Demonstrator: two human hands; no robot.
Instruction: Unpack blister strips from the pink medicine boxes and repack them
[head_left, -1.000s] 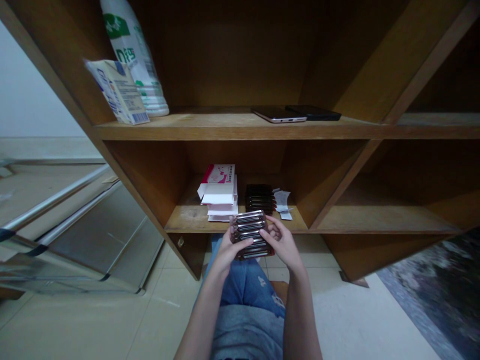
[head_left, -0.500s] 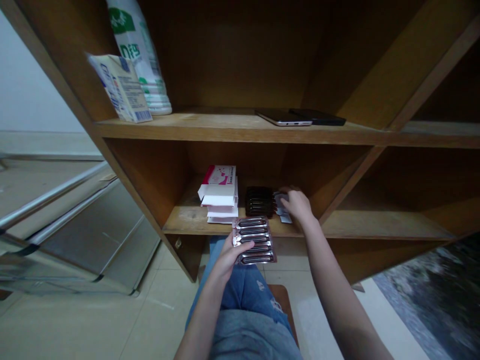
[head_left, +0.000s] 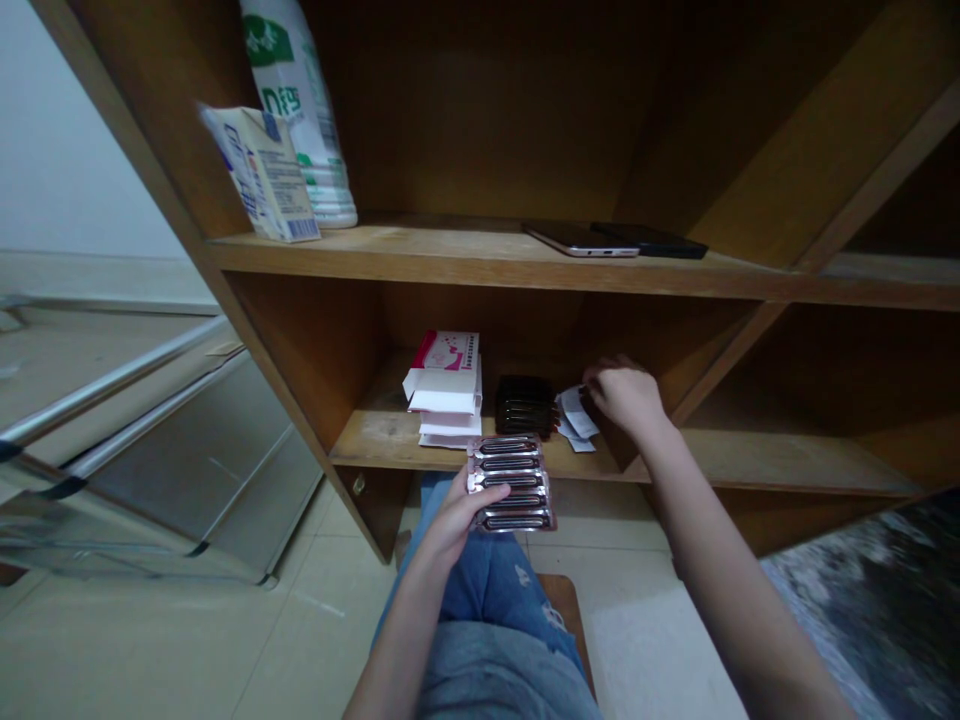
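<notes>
My left hand (head_left: 459, 512) grips a blister pack of dark ampoules (head_left: 513, 484) in front of the shelf edge, thumb on top and fingers beneath. On the lower shelf, my right hand (head_left: 624, 396) has its fingers curled downward beside folded white paper leaflets (head_left: 576, 418); anything in those fingers is hidden. Left of the leaflets lies a stack of more dark ampoule packs (head_left: 523, 404). Further left is a pile of white and pink cardboard boxes (head_left: 448, 384), their end flaps open toward me.
On the upper shelf (head_left: 420, 262) stand a white bottle (head_left: 324, 150) and a drink carton (head_left: 268, 180) at left, with a phone (head_left: 581, 240) and a flat black object (head_left: 656, 241) at right. A metal-framed rack (head_left: 202, 460) stands left of the cabinet.
My right hand has shifted right, away from the leaflets, which now show more fully. My left hand still holds the ampoule pack in nearly the same place. The view has shifted slightly.
</notes>
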